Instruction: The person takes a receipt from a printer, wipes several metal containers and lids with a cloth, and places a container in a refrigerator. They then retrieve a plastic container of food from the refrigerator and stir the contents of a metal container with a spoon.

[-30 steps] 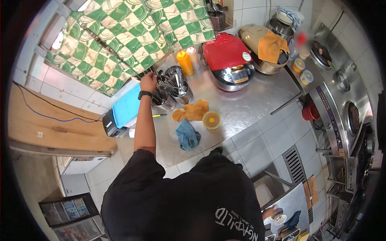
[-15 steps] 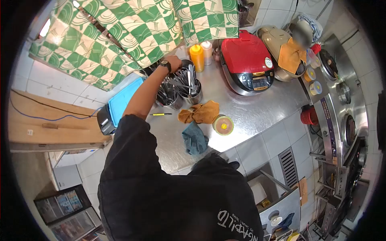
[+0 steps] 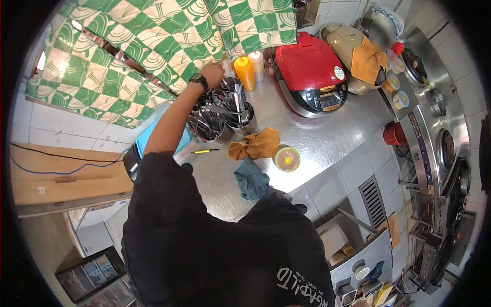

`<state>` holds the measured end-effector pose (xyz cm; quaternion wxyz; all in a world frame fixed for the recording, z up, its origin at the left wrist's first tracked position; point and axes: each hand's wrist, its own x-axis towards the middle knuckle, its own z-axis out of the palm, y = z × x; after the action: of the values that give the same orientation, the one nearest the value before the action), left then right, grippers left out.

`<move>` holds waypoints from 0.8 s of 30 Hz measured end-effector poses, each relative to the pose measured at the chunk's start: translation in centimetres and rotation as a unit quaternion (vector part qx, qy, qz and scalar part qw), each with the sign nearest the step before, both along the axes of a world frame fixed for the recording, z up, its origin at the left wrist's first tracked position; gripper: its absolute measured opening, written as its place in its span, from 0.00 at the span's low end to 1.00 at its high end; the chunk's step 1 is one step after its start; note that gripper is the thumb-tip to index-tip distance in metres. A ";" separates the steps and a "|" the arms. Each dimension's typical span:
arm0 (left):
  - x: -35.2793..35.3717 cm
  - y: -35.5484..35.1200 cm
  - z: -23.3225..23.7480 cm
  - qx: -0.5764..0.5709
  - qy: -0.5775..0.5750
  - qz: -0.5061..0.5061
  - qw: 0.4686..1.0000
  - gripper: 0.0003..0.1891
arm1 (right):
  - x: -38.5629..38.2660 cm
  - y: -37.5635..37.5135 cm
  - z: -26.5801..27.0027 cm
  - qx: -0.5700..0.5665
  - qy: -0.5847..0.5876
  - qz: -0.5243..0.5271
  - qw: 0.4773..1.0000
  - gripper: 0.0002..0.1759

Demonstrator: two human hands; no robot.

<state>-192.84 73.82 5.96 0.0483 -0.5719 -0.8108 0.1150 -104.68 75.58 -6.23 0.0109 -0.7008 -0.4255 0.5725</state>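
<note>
Cutlery stands bunched in steel tubs at the wall side of a metal table, where the left hand is stretched out over their far edge, close by the hem of a green-and-cream curtain. The fingers look bent, yet from my distant seat I cannot tell whether they grasp anything; at this angle the fingertips do not show clearly. A watch sits at the wrist, and the right hand is outside my view. I would guess the tubs are grouped so that one reach covers them all, with the handles up to make each piece easy to draw out. A yellow bottle and a pale bottle stand just beside them, perhaps upright to keep their contents from leaking, and a red cooker sits next along. Nearer the body lie an orange cloth, a blue cloth and a lidded pot, the cloths probably left loose for quick wiping. (The pen, yellow and slim, lies apart from them near the arm, handy for a note, I suppose.)
</note>
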 end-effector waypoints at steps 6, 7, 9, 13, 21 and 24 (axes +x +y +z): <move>0.6 -8.2 6.2 0.265 0.091 -0.006 0.960 0.07 | -1.1 -1.8 1.1 -0.005 0.062 -0.020 0.998 0.37; 1.3 -9.9 7.2 0.244 0.109 0.080 0.960 0.08 | -1.4 -2.2 0.9 0.017 0.142 -0.012 0.990 0.37; 3.0 -12.6 7.1 0.268 0.244 0.039 0.931 0.15 | -5.8 -1.0 8.0 -0.005 0.135 0.010 0.991 0.32; 20.0 -3.4 11.7 0.528 -0.459 0.145 0.699 0.14 | -14.5 3.8 16.9 0.093 0.253 -0.031 0.962 0.32; 50.6 7.9 3.6 0.004 -0.887 -0.045 0.459 0.07 | -19.0 4.5 20.5 0.278 0.431 -0.060 0.856 0.21; 57.5 8.0 2.5 -0.106 -0.847 -0.145 0.500 0.08 | -13.9 3.0 19.0 0.381 0.375 -0.170 0.828 0.15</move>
<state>-135.31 81.78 8.47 -0.7067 -0.5063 -0.3508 -0.3481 -118.59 78.60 12.73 0.5326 -0.4337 -0.4476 0.5727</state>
